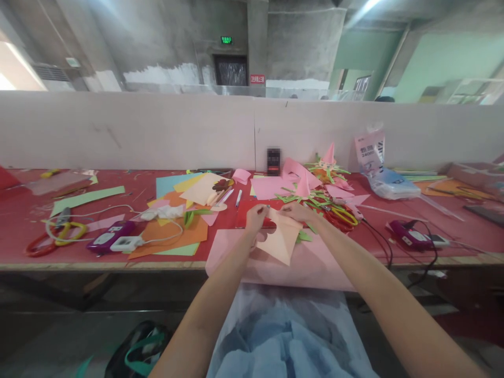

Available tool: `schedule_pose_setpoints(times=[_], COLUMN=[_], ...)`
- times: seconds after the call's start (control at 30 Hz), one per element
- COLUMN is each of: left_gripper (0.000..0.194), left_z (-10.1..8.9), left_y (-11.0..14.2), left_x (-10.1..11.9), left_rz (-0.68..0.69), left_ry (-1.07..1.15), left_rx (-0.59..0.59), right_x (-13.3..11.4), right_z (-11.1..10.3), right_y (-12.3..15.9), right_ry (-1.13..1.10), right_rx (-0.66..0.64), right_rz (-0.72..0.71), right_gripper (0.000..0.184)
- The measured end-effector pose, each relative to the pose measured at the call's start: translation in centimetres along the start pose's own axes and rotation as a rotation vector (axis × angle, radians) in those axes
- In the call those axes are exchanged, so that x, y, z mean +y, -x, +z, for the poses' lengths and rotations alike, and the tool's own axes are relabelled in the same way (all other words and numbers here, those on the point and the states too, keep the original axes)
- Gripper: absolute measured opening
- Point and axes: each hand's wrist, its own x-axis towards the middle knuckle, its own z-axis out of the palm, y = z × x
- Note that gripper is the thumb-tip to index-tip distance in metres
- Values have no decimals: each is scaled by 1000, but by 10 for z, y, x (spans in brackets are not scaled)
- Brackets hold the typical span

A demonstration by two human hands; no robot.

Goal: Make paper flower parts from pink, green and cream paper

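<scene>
A cream sheet of paper point(281, 241) with a curved cut-out along its left side hangs between my two hands, over a pink sheet point(232, 262) at the table's front edge. My left hand point(256, 218) pinches the paper's upper left corner. At the upper right edge, the fingers of my right hand point(295, 211) are closed on the same paper. Bits of green paper point(304, 236) lie just right of it on the pink sheet. Behind my hands is a flat red sheet point(244, 210), partly covered.
Coloured paper sheets point(173, 236) and a purple power strip point(112, 236) lie left, near red and yellow scissors point(71, 233). Yellow-handled scissors point(344, 215) and pink-and-green paper figures point(303, 189) stand right. Behind are a phone point(274, 161), a plastic bag point(389, 181) and a white partition point(177, 131).
</scene>
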Motion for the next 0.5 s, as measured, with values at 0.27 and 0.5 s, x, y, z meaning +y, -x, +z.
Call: schedule_pose_setpoints(times=[0.27,0.5], left_gripper=[25,29], left_z=[-9,-7], left_y=[-2,-1], left_x=[0,0], left_rz=[-6,-33], left_ry=[86,112], left_rx=[85,15], right_x=[-7,-2], right_z=[-6,-7], right_y=[16,17], right_ry=[-354,-500], right_rx=[-116,-220], right_rz=[203,270], right_gripper=[43,37])
